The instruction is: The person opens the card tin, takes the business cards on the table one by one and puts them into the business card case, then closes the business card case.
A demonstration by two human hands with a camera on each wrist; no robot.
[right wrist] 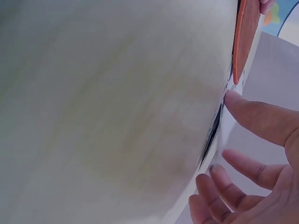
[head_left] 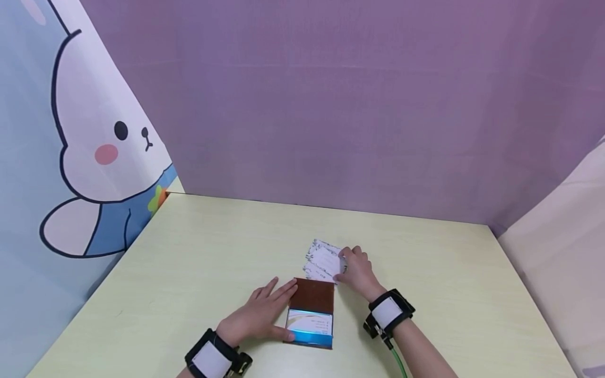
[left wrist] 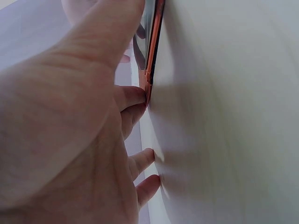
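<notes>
An open card case (head_left: 312,312) lies flat on the pale yellow-green surface (head_left: 189,262). Its brown lid is folded back toward the far side, and the near half holds a card with a white face and a blue band along its near edge. Just beyond the lid, touching or nearly touching its far edge, lies a small fanned stack of white business cards (head_left: 323,261) with dark speckled print, lying flat and slightly askew.
</notes>
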